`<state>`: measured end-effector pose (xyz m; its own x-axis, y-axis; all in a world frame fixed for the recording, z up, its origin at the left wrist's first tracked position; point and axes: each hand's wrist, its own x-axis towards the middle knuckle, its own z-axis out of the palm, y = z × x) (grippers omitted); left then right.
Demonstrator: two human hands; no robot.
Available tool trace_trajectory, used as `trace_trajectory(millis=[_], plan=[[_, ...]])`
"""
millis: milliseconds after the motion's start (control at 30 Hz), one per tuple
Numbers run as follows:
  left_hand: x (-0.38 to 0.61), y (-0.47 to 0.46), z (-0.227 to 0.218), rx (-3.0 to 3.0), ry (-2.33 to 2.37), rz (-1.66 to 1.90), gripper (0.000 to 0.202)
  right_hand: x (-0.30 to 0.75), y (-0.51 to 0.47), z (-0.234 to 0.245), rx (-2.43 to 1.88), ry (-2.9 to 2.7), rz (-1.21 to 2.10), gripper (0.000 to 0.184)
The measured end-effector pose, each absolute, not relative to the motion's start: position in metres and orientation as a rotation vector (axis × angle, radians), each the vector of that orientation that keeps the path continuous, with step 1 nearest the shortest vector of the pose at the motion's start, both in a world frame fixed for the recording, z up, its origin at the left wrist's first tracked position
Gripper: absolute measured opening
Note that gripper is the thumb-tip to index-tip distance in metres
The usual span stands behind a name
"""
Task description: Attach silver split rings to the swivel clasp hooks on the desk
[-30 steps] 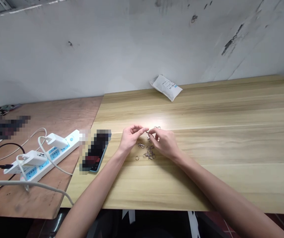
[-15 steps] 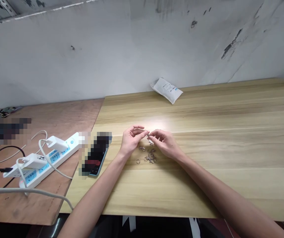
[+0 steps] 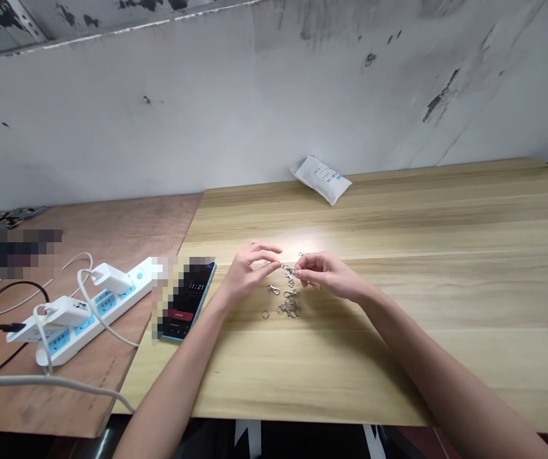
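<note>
My left hand (image 3: pixel 251 271) is closed in a pinch of thumb and forefinger, the other fingers loosely stretched; what its tips hold is too small to make out. Facing it, my right hand (image 3: pixel 327 275) pinches a small silver key ring (image 3: pixel 292 270) at the gap between both hands. Just below my fingertips lies a metal swivel clasp (image 3: pixel 290 279). Another swivel clasp (image 3: pixel 273 289) rests nearer my left wrist. Closer to me are a pile of clasps and rings (image 3: pixel 289 308) and a single loose ring (image 3: pixel 266 314). More small metal bits show partly behind my hands.
A phone (image 3: pixel 188 299) with a lit timer screen lies left of my forearm. Beyond it, a white power strip (image 3: pixel 97 312) with chargers and cables sits on a brown board. A white plastic packet (image 3: pixel 322 180) lies by the wall. Part of another person shows at the far left.
My hands have drawn slightly apart, the right one moving right and a little lower. The small metal pieces between them show more now. The camera view has tilted up slightly.
</note>
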<state>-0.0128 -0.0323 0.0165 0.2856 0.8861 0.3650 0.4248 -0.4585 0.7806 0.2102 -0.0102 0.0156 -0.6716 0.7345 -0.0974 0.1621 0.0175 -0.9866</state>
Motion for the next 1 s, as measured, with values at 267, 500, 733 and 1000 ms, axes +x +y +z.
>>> trace_trajectory(millis=[267, 500, 733, 1000], plan=[[-0.005, -0.036, 0.013, 2.897, 1.221, 0.860, 0.019, 0.216, -0.009, 0.019, -0.939, -1.789, 1.887, 0.028], [-0.003, -0.033, 0.004, 2.847, 1.274, 0.808, 0.014, 0.210, -0.012, 0.017, -0.931, -1.876, 1.810, 0.028], [-0.008, -0.030, 0.001, 2.609, 1.188, 0.990, 0.018, 0.208, -0.014, 0.013, -0.838, -1.830, 1.890, 0.023], [-0.008, -0.030, 0.006, 2.494, 1.193, 1.149, 0.008, 0.210, -0.010, 0.018, -0.956, -1.633, 1.832, 0.021]])
